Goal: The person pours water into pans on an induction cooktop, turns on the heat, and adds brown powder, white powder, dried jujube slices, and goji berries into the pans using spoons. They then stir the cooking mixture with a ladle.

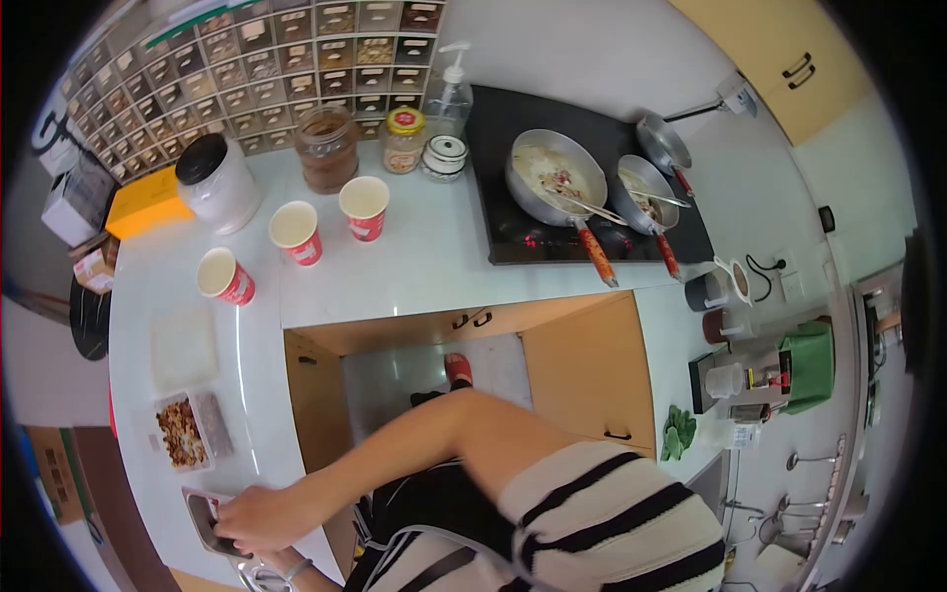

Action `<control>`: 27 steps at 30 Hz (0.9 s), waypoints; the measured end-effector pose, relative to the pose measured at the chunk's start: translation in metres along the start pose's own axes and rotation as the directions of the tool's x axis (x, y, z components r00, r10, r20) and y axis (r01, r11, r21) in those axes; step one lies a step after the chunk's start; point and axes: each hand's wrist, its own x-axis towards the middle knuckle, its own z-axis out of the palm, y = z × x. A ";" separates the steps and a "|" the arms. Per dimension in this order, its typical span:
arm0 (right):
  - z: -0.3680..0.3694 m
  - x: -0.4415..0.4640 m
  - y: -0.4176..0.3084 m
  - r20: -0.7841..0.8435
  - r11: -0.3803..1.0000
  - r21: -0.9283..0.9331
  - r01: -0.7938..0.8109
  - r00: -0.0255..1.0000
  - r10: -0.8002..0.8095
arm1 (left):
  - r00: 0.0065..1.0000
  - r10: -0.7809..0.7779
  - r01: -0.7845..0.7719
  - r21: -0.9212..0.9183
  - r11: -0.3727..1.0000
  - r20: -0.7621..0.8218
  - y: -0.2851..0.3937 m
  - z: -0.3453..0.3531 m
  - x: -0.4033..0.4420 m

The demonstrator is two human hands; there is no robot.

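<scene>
My right hand reaches across to the counter's near left corner. Its fingers curl down into a small rectangular container, and what they grip, if anything, is hidden. Below it, at the frame's bottom, a wrist with a band shows part of my left hand; its fingers are hidden. Close to that wrist is a shiny, metallic-looking round object, partly cut off. Just beyond my right hand stands a clear plastic box with brown nut-like pieces.
Three paper cups stand on the left counter near a black-lidded jar. A translucent lid lies farther down. Pans with food sit on the black cooktop, handles over its front. Leafy greens lie on the right counter.
</scene>
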 end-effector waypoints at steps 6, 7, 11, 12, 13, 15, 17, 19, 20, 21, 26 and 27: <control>-0.240 -0.258 -0.006 -0.451 0.620 -0.433 -0.654 0.753 0.479 | 0.851 0.413 -0.499 0.746 0.442 0.325 -0.014 -0.035 0.038; -0.265 -0.312 0.004 -0.595 0.369 -0.498 -0.785 0.619 0.513 | 0.899 0.419 -0.391 0.670 0.631 0.130 -0.014 -0.028 0.028; -0.370 -0.469 0.000 -0.878 -0.052 -0.445 -0.894 0.425 0.219 | 0.860 0.033 -0.077 -0.067 0.995 -0.509 -0.025 0.029 -0.038; -0.379 -0.490 0.007 -0.859 -0.096 -0.480 -0.872 0.446 0.251 | 0.802 -0.142 -0.050 -0.302 0.952 -0.580 -0.040 0.051 -0.063; -0.385 -0.511 0.016 -0.837 -0.134 -0.516 -0.846 0.465 0.288 | 0.818 -0.230 0.052 -0.331 0.942 -0.527 -0.071 0.082 -0.108; -0.393 -0.539 0.034 -0.791 -0.131 -0.550 -0.825 0.464 0.399 | 0.902 -0.431 0.432 0.083 0.898 -0.033 -0.134 0.057 -0.125; -0.402 -0.556 0.051 -0.742 0.117 -0.402 -0.908 0.397 0.540 | 0.892 -0.388 0.236 0.494 0.837 0.232 -0.234 0.184 -0.278; -0.412 -0.562 0.062 -0.690 0.379 -0.173 -0.909 0.387 0.612 | 0.615 -0.710 0.218 0.791 0.571 0.343 -0.295 0.255 -0.360; -0.413 -0.568 0.071 -0.648 0.459 -0.008 -0.888 0.354 0.674 | 0.476 -0.803 0.225 0.833 0.506 0.359 -0.323 0.280 -0.392; -0.415 -0.569 0.075 -0.621 0.521 0.156 -0.839 0.327 0.713 | 0.315 -0.879 0.222 0.873 0.434 0.357 -0.349 0.301 -0.418; -0.455 -0.545 0.082 -0.575 0.629 0.675 -0.386 0.259 0.776 | 0.074 -0.949 0.195 0.929 0.314 0.306 -0.423 0.358 -0.490; -0.461 -0.538 0.092 -0.605 0.665 0.664 -0.341 0.276 0.747 | 0.058 -0.953 0.213 0.929 0.302 0.297 -0.429 0.365 -0.497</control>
